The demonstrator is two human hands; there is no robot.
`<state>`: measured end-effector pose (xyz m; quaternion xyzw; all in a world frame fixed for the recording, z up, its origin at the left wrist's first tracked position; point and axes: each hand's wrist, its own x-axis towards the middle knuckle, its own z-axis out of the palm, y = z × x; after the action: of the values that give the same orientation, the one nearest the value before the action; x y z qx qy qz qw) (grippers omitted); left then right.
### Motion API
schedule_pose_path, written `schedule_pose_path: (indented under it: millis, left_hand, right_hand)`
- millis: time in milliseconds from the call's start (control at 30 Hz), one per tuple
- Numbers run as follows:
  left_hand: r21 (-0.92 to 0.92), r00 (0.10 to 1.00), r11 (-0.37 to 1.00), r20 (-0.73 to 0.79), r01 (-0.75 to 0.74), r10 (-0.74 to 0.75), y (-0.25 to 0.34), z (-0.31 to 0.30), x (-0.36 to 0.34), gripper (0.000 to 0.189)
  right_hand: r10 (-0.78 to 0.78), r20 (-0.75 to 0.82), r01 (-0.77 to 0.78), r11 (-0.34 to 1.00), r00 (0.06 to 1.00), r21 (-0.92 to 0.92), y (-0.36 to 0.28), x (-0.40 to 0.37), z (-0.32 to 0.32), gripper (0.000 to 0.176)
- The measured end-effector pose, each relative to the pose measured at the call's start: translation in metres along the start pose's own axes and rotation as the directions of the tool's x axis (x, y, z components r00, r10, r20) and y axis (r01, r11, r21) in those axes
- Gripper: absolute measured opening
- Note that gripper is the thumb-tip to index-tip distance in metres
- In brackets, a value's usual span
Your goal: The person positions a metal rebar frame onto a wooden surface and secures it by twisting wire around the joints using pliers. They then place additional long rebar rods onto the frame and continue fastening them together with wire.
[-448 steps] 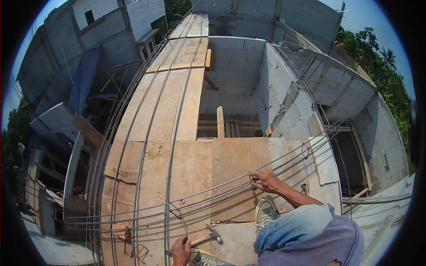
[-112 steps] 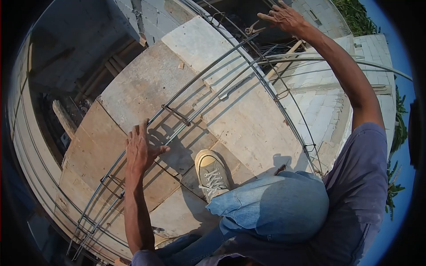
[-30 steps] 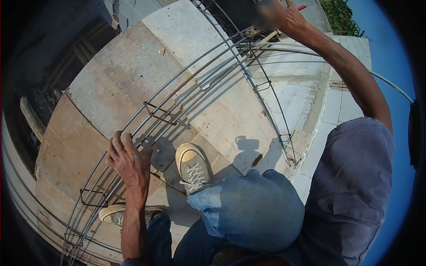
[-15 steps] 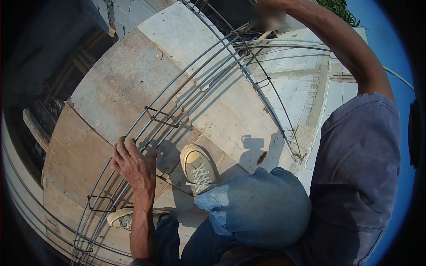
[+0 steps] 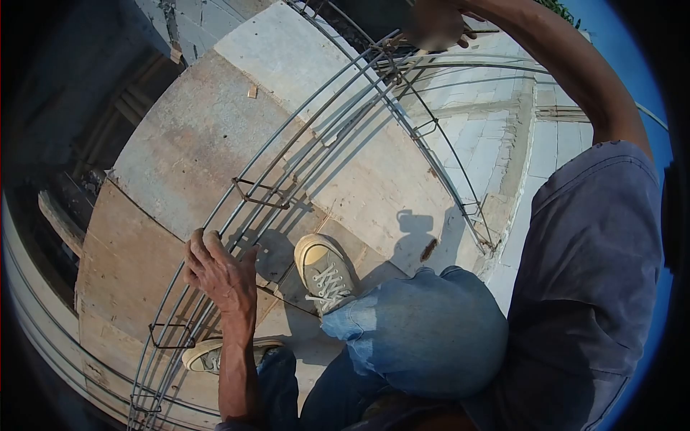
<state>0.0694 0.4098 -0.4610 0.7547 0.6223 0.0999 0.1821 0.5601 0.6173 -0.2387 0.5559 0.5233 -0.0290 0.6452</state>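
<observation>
A long, narrow rebar cage (image 5: pixel 260 172) runs diagonally from lower left to upper middle, its bars joined by square stirrups. My left hand (image 5: pixel 221 271) is closed over its bars at lower left, fingers curled around the outer bar. Up at the top edge, my right hand (image 5: pixel 435 25) is partly blurred, beside the spot where this cage crosses a second rebar cage (image 5: pixel 424 133). Its visible fingers are bent, and a thin dark rod (image 5: pixel 486 31) sticks out from them; the rod's other end is hidden.
Weathered boards (image 5: pixel 187 122) form the surface under my shoes (image 5: pixel 325 271). A block wall (image 5: pixel 467 147) stands at the right, with long loose bars (image 5: pixel 496 67) across its upper part. Beyond the boards' left edge lies a dark gap with a wooden pole (image 5: pixel 61 223).
The view has shifted slightly. My right hand has come lower into the frame, showing bent fingers and the thin rod. My left hand keeps its hold on the cage.
</observation>
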Motion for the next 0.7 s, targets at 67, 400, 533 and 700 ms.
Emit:
schedule_pose_path:
  millis: [67, 400, 533, 700]
  left_hand:
    - [0.0, 1.0, 1.0, 0.009, 0.014, -0.014, 0.002, -0.001, 0.0, 0.086]
    - [0.036, 1.0, 0.999, -0.004, 0.01, -0.01, -0.002, 0.0, -0.003, 0.088]
    - [-0.012, 1.0, 1.0, -0.016, -0.012, 0.012, -0.003, -0.001, -0.003, 0.085]
    - [-0.04, 1.0, 0.999, -0.01, -0.004, 0.004, -0.003, -0.002, -0.001, 0.082]
  right_hand:
    - [0.002, 0.018, -0.003, 1.0, 1.0, 0.027, -0.006, -0.005, -0.002, 0.026]
    - [0.007, 0.094, -0.018, 0.992, 0.996, 0.121, -0.061, -0.001, -0.053, 0.028]
    - [0.014, 0.12, -0.032, 0.988, 0.993, 0.152, -0.069, -0.012, -0.05, 0.029]
    - [-0.121, -0.082, 0.144, 0.731, 0.989, 0.667, -0.06, -0.025, 0.016, 0.034]
